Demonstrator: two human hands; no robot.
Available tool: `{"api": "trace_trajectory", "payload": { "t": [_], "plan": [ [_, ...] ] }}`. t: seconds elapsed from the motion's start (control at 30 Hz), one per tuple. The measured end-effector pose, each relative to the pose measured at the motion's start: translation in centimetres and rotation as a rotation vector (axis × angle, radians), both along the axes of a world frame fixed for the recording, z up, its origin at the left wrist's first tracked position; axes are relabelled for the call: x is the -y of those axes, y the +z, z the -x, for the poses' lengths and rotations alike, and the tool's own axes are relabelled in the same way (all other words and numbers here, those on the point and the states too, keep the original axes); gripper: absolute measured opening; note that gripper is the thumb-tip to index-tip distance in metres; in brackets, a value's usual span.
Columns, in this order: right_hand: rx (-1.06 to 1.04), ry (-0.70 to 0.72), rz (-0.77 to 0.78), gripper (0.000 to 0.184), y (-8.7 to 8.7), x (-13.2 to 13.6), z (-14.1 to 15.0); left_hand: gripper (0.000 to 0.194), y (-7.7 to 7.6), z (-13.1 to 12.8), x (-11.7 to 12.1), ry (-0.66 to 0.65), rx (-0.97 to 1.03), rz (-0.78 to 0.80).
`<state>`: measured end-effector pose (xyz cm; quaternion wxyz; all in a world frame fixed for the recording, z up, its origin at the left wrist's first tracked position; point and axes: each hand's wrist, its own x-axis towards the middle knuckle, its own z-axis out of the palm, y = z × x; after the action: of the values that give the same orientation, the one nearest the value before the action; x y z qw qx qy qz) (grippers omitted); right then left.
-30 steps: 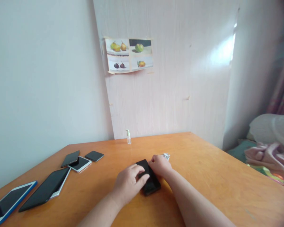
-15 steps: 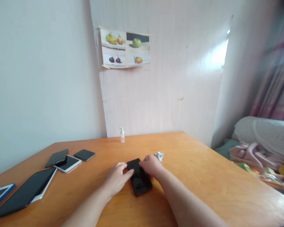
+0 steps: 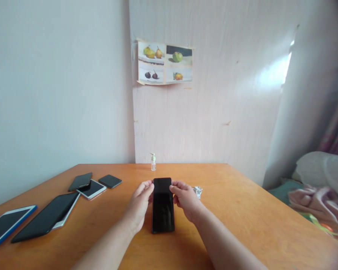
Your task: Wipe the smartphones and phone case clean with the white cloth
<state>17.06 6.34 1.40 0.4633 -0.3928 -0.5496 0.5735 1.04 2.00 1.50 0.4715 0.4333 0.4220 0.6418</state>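
Observation:
Between my two hands is a black smartphone with a dark, glossy screen facing me. Its far end looks tilted up off the wooden table; whether the near end touches the wood I cannot tell. My left hand grips the upper left edge, thumb in front and fingers partly hidden behind. On the upper right edge, my right hand holds the phone with thumb and curled fingers. Just beyond that hand lies a crumpled white tissue, partly covered by it.
Several tablets and phones lie at the left: a blue-edged tablet, a large black tablet, a white device and a small black one. A clear pump bottle stands at the back edge. Bedding sits beyond the right edge.
The phone has gone from lying slightly turned to straight, with its far end raised. Both hands have closed around its upper sides. The camera view has shifted left.

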Motion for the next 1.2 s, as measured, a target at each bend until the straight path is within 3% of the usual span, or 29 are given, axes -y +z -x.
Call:
{"api": "trace_trajectory", "payload": {
  "t": [0.13, 0.27, 0.43, 0.6, 0.77, 1.2],
  "plan": [
    [-0.128, 0.048, -0.099, 0.034, 1.1, 1.4, 0.6, 0.044, 1.6, 0.0, 0.7, -0.029, 0.143, -0.104],
    [-0.166, 0.051, -0.155, 0.032, 1.7, 2.6, 0.9, 0.043, 2.5, 0.0, 1.4, -0.023, 0.100, -0.166],
    [-0.146, 0.024, -0.153, 0.035, 1.9, 3.2, 0.9, 0.043, 2.6, -0.2, 1.7, 0.073, 0.052, -0.223],
    [-0.108, 0.008, -0.176, 0.041, 2.2, 3.5, 1.0, 0.039, 2.6, -0.3, 1.8, 0.036, 0.024, -0.198],
    [-0.048, -0.014, -0.229, 0.044, 2.3, 3.9, 1.3, 0.032, 2.1, -0.5, 1.9, 0.083, -0.015, -0.230],
    [0.077, -0.030, -0.329, 0.045, 2.8, 5.0, 1.6, 0.040, 2.2, -0.5, 2.3, 0.176, -0.125, -0.217]
  ]
}}
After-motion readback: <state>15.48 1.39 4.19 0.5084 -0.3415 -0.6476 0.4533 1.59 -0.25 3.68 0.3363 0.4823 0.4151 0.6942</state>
